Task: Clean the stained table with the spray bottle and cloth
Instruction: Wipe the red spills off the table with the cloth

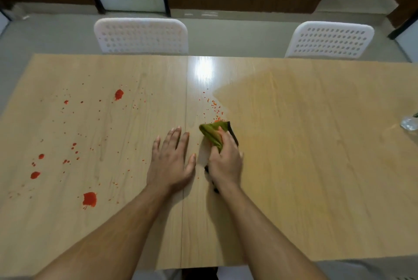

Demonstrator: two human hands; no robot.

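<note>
My right hand grips a bunched green cloth with a dark edge and holds it against the wooden table near the middle seam. My left hand lies flat on the table just left of it, fingers straight. Red stains cover the table's left half, with big blotches near the front and another farther back. Small orange-red specks trail away just beyond the cloth. The table's right half looks darker and damp. A clear spray bottle shows partly at the far right edge.
Two white perforated chairs stand pushed in at the table's far side. Beyond them is grey floor, a dark wooden wall and a white panel. A light glare shines on the table's far middle.
</note>
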